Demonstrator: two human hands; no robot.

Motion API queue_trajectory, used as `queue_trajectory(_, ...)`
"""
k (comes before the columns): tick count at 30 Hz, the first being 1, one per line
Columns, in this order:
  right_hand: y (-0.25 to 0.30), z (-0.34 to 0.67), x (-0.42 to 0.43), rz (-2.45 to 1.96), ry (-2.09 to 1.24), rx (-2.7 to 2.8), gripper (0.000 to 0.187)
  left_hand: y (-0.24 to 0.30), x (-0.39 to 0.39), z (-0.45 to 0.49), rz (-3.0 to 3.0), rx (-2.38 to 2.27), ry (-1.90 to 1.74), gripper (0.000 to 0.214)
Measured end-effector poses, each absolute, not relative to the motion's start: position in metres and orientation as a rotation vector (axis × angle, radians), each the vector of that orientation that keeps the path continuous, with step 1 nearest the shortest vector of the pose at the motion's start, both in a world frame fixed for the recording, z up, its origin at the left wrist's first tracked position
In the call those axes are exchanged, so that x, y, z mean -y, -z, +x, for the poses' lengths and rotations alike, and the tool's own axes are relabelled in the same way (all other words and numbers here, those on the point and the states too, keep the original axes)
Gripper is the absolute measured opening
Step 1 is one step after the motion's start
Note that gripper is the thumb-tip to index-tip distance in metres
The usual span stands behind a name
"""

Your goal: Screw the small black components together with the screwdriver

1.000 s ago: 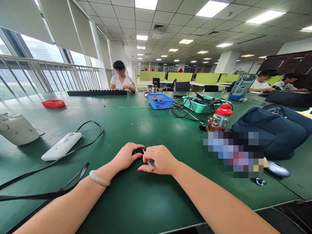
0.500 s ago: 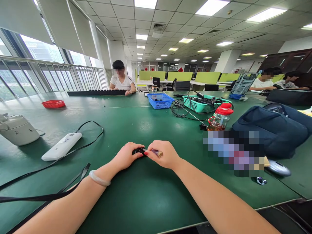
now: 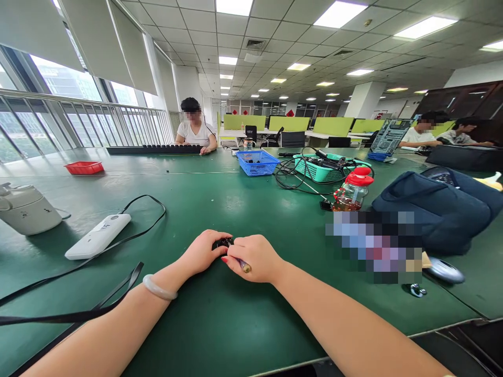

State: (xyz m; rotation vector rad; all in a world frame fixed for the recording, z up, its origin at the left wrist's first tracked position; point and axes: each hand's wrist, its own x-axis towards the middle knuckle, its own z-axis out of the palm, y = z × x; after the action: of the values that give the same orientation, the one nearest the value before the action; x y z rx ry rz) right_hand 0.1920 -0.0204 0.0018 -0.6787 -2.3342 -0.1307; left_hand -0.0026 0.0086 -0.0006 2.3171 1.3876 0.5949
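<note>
My left hand (image 3: 203, 251) rests on the green table (image 3: 220, 314) with its fingers curled round a small black part (image 3: 223, 242), pinning it down. A pale bangle sits on that wrist. My right hand (image 3: 255, 257) is closed round a small screwdriver (image 3: 242, 265) with a clear purple handle and a brass-coloured end. The screwdriver tilts toward me, its tip at the black part. Both hands touch each other over the part, most of which is hidden.
A white oblong device (image 3: 98, 236) with a black cable lies at left, a pale kettle (image 3: 26, 208) beyond it. A red-lidded jar (image 3: 352, 191), a dark blue bag (image 3: 432, 209), a blue basket (image 3: 257, 162) and a teal basket (image 3: 324, 168) stand right. Other people sit at the far tables.
The screwdriver lay nearly level half a second ago; now its handle end points back down toward me, as it did a second ago. My left hand has stayed on the black part.
</note>
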Motion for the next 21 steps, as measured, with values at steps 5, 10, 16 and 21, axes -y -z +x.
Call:
queue_trajectory(5,-0.006,0.197,0.018,-0.737,-0.012,2.268,0.038,-0.001,-0.008,-0.002,2.319,-1.411,-0.564,0.039)
queue_trajectory(10,-0.009,0.204,0.011,-0.861,-0.399,2.05,0.042,0.0,-0.009,-0.003,2.327,-1.417,-0.557,0.038)
queue_trajectory(16,-0.008,0.209,0.001,-0.939,-0.793,1.752,0.059,0.003,-0.011,-0.005,2.324,-1.402,-0.559,0.039)
queue_trajectory(21,-0.01,0.208,0.0,-0.938,-0.944,1.656,0.057,0.003,-0.011,-0.005,2.326,-1.389,-0.552,0.038)
